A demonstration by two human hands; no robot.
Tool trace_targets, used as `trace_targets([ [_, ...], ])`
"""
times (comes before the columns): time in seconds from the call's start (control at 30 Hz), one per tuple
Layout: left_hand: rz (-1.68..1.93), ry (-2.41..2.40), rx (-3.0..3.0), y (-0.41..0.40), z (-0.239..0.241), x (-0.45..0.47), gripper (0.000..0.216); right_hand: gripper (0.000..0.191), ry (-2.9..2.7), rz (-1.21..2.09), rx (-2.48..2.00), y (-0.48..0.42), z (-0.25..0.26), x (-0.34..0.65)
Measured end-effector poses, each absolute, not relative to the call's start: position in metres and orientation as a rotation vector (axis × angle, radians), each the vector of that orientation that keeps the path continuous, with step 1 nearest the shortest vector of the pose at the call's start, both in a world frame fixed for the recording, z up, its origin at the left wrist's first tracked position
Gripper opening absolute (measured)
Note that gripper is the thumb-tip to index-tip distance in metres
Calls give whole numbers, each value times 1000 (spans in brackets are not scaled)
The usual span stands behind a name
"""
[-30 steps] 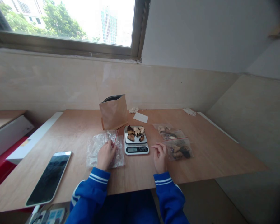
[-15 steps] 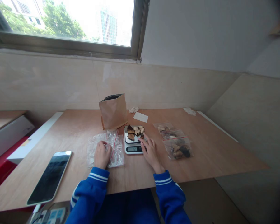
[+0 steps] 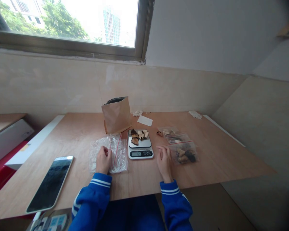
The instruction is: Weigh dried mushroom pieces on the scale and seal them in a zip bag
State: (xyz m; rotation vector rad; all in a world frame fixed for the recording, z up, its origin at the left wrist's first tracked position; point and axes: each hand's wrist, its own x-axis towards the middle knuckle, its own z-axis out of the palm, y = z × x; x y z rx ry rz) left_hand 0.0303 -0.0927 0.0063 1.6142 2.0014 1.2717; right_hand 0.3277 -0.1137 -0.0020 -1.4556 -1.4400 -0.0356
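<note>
Several dried brown-and-cream slices (image 3: 141, 135), perhaps mushroom, lie on the plate of a small digital kitchen scale (image 3: 141, 153). One more dark slice (image 3: 159, 133) lies on the table to the right of the scale. My right hand (image 3: 164, 160) rests between the scale and the filled zip bags, touching neither slice nor scale; its fingers are loosely bent and apart, with nothing seen in them. My left hand (image 3: 103, 160) lies on clear plastic zip bags (image 3: 120, 157) left of the scale. Its fingers are curled closed, and their inside is hidden.
A brown paper pouch (image 3: 117, 115) stands open behind the clear bags. Zip bags with dried pieces (image 3: 183, 152) overlap at right. A white card (image 3: 144, 120) lies behind the scale. A phone (image 3: 50, 184) lies at left, near the table's front edge.
A slice has gone from the scale's right side, and one now lies on the table to its right. My right hand has drawn back rightward off the scale. My left hand has barely moved.
</note>
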Motion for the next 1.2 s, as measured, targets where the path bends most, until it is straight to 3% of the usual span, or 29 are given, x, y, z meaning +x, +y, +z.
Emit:
trace_targets([
  [0.2,1633,1877,1632,-120,36,49,15,23,-1648,384,-1219,-143,29,272],
  [0.4,1455,1486,1888,-152,61,76,17,25,-1693,877,-1057,-165,73,207],
  [0.63,1501,1453,1883,-156,68,75,18,20,-1752,805,-1096,-157,88,200],
  [0.9,2279,1500,1461,-157,72,60,21,25,-1569,890,-1246,-154,70,222],
  [1.03,2062,1641,1454,-153,95,54,22,31,-1703,950,-1150,-147,69,242],
  [1.2,1764,1853,1423,-139,113,41,24,27,-1585,385,-1259,-104,53,301],
])
